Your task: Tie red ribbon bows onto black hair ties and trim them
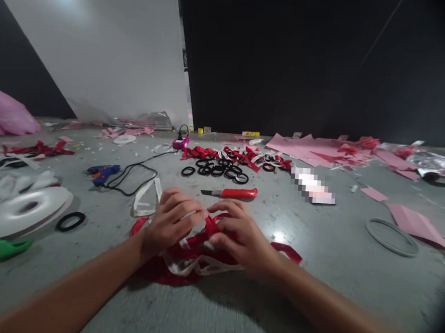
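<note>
Our left hand (172, 218) and right hand (237, 232) pinch the red ribbon (202, 248) and white ribbon (201, 265) low on the desk (314, 272), fingertips nearly meeting, so we should keep the fold tight and flat, clear of the knife (232, 192) just beyond.

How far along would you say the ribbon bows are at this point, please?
Done: a row of red bows lies behind the black rings. In hand: left hand and right hand pinch red ribbon. Left: loose ribbon beneath and those unused rings.
</note>
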A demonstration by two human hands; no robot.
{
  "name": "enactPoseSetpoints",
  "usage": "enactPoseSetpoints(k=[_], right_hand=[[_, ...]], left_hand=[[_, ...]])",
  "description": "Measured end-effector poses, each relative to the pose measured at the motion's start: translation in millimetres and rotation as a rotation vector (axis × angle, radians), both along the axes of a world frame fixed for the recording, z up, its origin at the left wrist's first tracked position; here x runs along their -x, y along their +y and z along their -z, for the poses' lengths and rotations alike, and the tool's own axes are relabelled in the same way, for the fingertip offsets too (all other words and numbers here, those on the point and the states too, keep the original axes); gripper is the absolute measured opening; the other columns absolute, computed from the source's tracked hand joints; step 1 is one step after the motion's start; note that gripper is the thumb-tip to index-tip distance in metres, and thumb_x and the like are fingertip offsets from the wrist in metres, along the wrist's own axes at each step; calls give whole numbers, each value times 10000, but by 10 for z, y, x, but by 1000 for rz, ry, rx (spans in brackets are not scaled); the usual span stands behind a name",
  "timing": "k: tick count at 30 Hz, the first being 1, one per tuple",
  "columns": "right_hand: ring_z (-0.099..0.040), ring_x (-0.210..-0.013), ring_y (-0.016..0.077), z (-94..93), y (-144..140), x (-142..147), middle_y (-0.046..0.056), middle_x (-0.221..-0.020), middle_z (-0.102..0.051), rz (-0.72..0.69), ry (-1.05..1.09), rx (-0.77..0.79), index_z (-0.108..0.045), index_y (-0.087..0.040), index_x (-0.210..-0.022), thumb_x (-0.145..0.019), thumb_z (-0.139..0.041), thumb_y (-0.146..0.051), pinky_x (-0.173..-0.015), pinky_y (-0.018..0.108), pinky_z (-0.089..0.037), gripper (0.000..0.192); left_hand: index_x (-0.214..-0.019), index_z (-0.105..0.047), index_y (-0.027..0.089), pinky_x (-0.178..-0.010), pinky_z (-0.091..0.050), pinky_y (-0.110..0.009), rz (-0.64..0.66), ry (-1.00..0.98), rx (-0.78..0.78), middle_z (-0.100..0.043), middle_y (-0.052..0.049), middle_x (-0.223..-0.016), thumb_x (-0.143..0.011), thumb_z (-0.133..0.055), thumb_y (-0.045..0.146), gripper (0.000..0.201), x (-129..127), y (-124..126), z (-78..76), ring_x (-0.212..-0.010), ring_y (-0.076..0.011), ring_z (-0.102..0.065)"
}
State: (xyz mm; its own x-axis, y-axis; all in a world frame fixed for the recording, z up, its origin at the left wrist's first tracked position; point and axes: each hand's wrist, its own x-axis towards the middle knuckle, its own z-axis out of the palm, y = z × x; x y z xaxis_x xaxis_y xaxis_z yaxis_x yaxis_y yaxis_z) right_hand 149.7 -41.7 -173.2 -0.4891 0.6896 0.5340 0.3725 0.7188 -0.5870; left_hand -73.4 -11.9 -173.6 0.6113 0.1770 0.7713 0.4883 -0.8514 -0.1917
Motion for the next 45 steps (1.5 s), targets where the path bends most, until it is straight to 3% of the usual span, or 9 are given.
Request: enactPoseSetpoints(k=[13, 19, 23, 25, 29, 34, 37, 43, 45], right_hand=[[-538, -996, 199, -14, 220, -254, 66, -1018, -551, 73, 162, 236, -550, -205, -736, -972, -436, -415, -938, 406, -412, 336], [-532, -818, 176, 69, 293, -315, 53, -895, -591, 111, 147, 338, -568, -206, -895, -995, -340, -477, -781, 334, -454, 368], [-549, -693, 150, 99, 265, -265, 25, -759, -589, 79, 283, 528, -549, -201, -867, -978, -333, -537, -644, 285, -453, 415], [-498, -570, 128, 83, 244, -247, -21, -660, -531, 54, 354, 626, -537, -216, -986, -955, -371, -565, -535, 254, -405, 387], [-368, -507, 108, 35, 243, -268, -57, -600, -433, 124, 241, 577, -561, -219, -1202, -906, -523, -500, -469, 241, -286, 410], [-423, -573, 118, -17, 312, -383, 7, -688, -588, 295, 84, 387, -683, -203, -975, -887, -575, -422, -523, 273, -315, 259], [-391, -547, 115, -36, 365, -482, -5, -615, -539, 337, 27, 303, -695, -199, -859, -884, -578, -418, -511, 280, -291, 249], [-302, -505, 93, -29, 461, -632, -36, -558, -412, 318, 131, 398, -674, -178, -802, -863, -600, -415, -467, 274, -197, 256], [-276, -493, 82, -31, 469, -652, -42, -553, -392, 309, 201, 467, -676, -168, -778, -849, -617, -424, -459, 270, -171, 272]], left_hand=[[-874, -637, 215, -891, -367, -444, -391, -177, -110, -703, -61, -884, -828, -579, 93, 143, 424, 549, 83, -889, -227, -600], [-834, -636, 205, -894, -384, -420, -524, -261, -61, -699, -69, -875, -878, -564, 171, 91, 493, 702, 166, -875, -223, -609], [-855, -628, 196, -906, -391, -409, -505, -307, -33, -694, -83, -888, -894, -567, 227, 79, 473, 693, 189, -897, -224, -618], [-869, -625, 195, -902, -391, -408, -495, -300, -29, -690, -84, -885, -893, -575, 250, 78, 461, 671, 178, -890, -225, -617], [-884, -611, 190, -901, -378, -405, -500, -269, 22, -692, -82, -898, -905, -554, 268, 99, 463, 634, 136, -895, -225, -612], [-811, -595, 204, -927, -321, -433, -526, -75, 74, -700, -34, -816, -879, -546, 170, 91, 486, 617, 75, -839, -223, -605], [-814, -599, 206, -927, -310, -431, -508, 28, 133, -699, -25, -811, -851, -513, 96, 145, 473, 611, 44, -846, -220, -596], [-820, -596, 200, -881, -363, -390, -404, 35, 385, -664, -20, -786, -886, -477, 159, 142, 384, 629, 120, -780, -193, -583], [-936, -610, 193, -869, -400, -367, -380, -27, 487, -654, -25, -798, -903, -484, 242, 139, 373, 614, 164, -782, -191, -580]])
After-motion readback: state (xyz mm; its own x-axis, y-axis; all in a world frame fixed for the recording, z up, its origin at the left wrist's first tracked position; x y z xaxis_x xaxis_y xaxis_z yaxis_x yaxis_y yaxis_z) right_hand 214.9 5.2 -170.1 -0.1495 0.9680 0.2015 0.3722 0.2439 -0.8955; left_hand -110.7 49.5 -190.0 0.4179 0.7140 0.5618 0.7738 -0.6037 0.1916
